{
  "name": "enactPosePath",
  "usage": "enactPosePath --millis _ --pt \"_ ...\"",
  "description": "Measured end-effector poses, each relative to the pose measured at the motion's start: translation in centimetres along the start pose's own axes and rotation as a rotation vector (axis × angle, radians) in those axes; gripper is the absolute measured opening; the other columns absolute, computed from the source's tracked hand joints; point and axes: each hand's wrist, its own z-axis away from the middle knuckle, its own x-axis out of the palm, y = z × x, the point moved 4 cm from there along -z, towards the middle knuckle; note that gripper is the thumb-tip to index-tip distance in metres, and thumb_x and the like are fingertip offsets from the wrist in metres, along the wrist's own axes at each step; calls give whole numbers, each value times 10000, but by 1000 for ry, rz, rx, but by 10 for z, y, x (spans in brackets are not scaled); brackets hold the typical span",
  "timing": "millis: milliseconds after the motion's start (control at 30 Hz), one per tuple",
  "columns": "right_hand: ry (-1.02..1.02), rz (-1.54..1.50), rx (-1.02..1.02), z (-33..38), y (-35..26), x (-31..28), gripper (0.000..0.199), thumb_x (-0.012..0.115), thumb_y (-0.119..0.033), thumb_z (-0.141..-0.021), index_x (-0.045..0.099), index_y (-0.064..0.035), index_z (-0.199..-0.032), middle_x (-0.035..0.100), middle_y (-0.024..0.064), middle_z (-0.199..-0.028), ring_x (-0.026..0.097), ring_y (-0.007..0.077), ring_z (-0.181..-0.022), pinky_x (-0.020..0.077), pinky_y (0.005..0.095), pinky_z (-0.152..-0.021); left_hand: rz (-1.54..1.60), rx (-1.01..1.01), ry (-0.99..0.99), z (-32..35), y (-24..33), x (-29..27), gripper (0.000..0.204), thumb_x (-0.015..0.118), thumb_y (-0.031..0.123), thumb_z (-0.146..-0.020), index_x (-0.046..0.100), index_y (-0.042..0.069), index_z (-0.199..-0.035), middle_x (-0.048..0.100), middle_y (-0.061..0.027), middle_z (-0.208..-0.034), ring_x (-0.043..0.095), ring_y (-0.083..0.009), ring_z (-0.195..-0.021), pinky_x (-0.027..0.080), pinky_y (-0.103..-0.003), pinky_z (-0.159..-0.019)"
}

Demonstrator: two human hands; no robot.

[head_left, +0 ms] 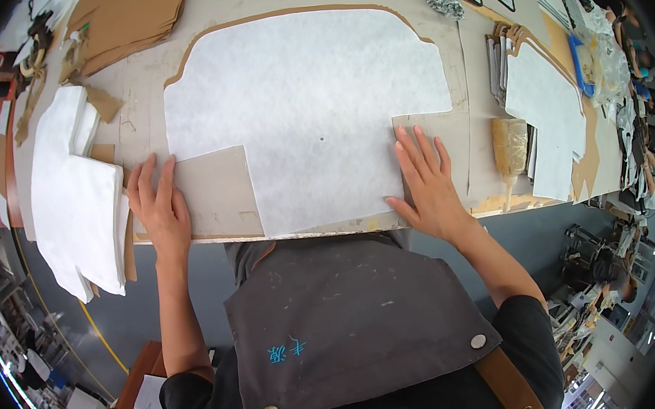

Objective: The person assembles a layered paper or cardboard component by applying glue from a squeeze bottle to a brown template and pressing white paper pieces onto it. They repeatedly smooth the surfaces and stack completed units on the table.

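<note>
A large white T-shaped sheet (pixel 317 81) lies flat in front of me, with a brown layer (pixel 287 12) showing along its far edge. My right hand (pixel 431 187) is flat with fingers stretched out, its thumb and index finger at the right edge of the sheet's narrow part. My left hand (pixel 161 211) rests fingertips-down on the grey tabletop (pixel 217 184), holding nothing. It sits between the sheet's near left corner and a stack of white cut pieces (pixel 73 195), close beside that stack.
Brown sheets (pixel 125 23) are piled at the far left. On the right stand a yellowish glue bottle (pixel 510 146), nozzle toward me, and a stack of white pieces with brown edges (pixel 546 107). A crumpled clear plastic ball (pixel 446 2) lies farther back. The table's near edge (pixel 307 234) borders my apron.
</note>
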Motion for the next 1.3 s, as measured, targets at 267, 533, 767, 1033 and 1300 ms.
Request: enactPosePath --millis 267,533,767,1033,1300 --pt "-14 2 0 5 -1 5 838 661 -376 -913 284 24 -1546 239 203 -1648 180 410 -1533 114 596 -1216 162 -38 7 -1 -6 -1 390 579 -50 -898 684 77 -1251 577 -133 -1375 470 -375 -1311 383 -477 -1097" --pt "14 -160 9 3 6 -6 817 646 -347 -919 278 9 -1556 211 187 -1662 159 394 -1542 107 583 -1222 260 -111 38 -9 -13 -9 401 583 -49 -911 599 -8 -1309 589 -166 -1362 533 -361 -1258 423 -427 -1073" --pt "207 82 122 -63 63 -29 683 587 -281 -975 325 3 -1538 247 158 -1654 192 350 -1538 140 504 -1240 223 118 -19 -73 29 1 477 597 6 -924 536 0 -1397 517 -179 -1468 451 -368 -1386 370 -445 -1137" --pt "281 71 170 -103 91 -27 577 547 -212 -994 385 0 -1506 333 155 -1615 262 334 -1514 183 491 -1234 225 365 -164 -146 102 48 491 614 87 -944 505 -16 -1411 457 -167 -1529 377 -362 -1450 333 -467 -1179" --pt "305 119 267 -87 104 -19 570 542 -177 -986 391 0 -1506 395 118 -1589 292 324 -1502 203 502 -1224 337 638 -178 -195 220 106 473 604 174 -979 515 4 -1411 461 -125 -1529 367 -309 -1459 321 -447 -1198"
